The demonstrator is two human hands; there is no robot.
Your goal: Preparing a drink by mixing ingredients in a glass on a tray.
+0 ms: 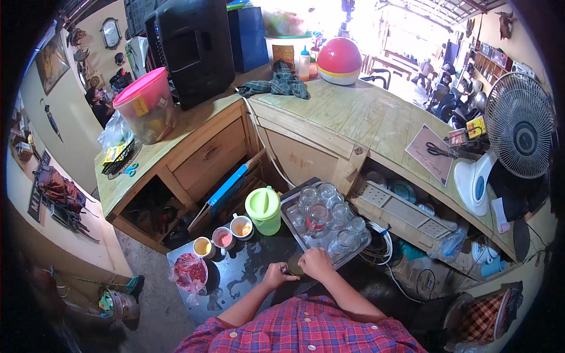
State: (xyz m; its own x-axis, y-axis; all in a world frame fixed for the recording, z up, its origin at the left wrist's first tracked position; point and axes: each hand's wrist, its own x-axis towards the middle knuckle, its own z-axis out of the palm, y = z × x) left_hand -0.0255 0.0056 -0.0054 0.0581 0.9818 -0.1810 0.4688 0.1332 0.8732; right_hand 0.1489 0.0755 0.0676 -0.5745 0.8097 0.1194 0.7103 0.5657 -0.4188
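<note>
My left hand [277, 276] and my right hand [316, 263] are close together over the near edge of a dark, wet tabletop [259, 259]. Both have curled fingers around a small olive-brown thing [295, 266], mostly covered, whose kind I cannot make out. Just beyond my right hand, a metal tray [288, 206] bears several clear glass mugs [318, 215]. A lidded light-green pitcher [263, 212] stands left of the tray. Farther left are a white mug [241, 226], a mug with pink contents [223, 238] and a mug with yellow contents [203, 247]. Dark red stuff in a plastic bag [190, 273] lies at the left end.
A wooden counter [347, 117] wraps around the far side, bearing a black speaker [191, 53], a pink-lidded tub [145, 106], a red-and-white ball-shaped container [339, 61] and a white fan [521, 126]. White cable [385, 250] loops beside the tray. Shelves below hold glassware.
</note>
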